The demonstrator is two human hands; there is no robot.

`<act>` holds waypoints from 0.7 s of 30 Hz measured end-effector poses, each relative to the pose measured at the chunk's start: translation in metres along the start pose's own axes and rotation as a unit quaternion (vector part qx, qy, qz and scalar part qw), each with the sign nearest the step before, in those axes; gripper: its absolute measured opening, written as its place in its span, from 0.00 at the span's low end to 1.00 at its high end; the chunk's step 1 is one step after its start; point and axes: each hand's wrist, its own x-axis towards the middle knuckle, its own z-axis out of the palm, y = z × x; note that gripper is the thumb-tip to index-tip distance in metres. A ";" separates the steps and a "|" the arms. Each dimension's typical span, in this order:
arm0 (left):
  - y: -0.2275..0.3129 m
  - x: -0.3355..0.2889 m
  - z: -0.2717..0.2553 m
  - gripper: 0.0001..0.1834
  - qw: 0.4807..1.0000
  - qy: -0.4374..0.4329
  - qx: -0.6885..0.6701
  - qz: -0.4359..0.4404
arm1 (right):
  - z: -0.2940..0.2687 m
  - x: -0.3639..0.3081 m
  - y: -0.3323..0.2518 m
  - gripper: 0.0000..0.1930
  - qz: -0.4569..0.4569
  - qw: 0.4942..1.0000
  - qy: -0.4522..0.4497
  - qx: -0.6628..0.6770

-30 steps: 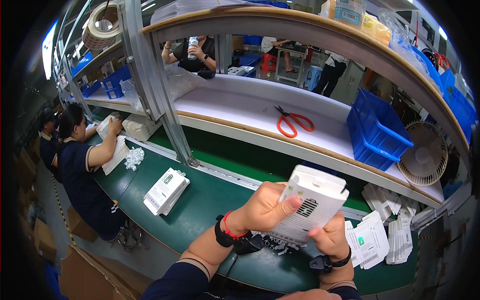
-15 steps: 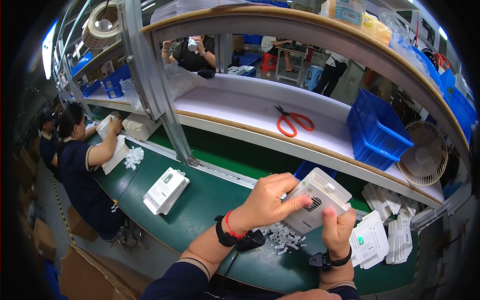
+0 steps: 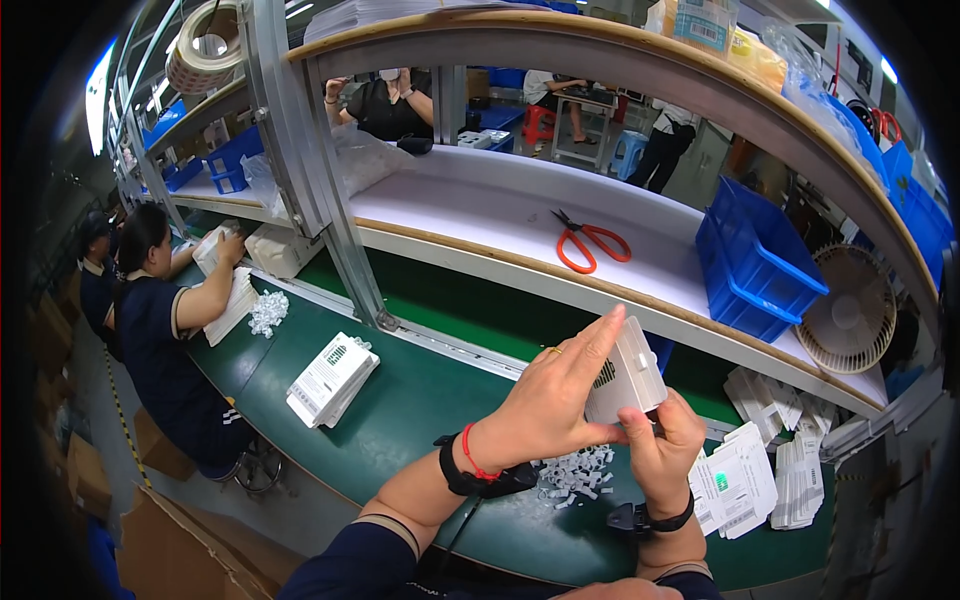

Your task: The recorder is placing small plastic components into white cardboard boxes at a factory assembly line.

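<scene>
A small white carton box with a dark printed patch and a flap at its end is held up over the green bench, between my two hands. My left hand lies along its left side, fingers stretched up over the printed face and thumb at the lower edge. From the lower right, my right hand grips the box with its thumb on the near edge; its other fingers are mostly behind it. Below my hands is a heap of small white pieces. Flat white printed cartons lie to the right of my right wrist.
A stack of white boxes sits left on the bench. The shelf beyond carries orange-handled scissors, blue bins and a fan. Co-workers sit at the left; a cardboard box stands near my left side.
The box has turned so that its end and flap face me more. My left hand has slid from pinching its edge to lying along its side, fingers extended; my right hand is slightly lower.
</scene>
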 end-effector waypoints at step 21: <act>0.002 0.001 0.001 0.45 0.999 0.023 0.031 0.010 | 0.000 -0.001 -0.004 0.23 -0.025 1.000 0.000 -0.012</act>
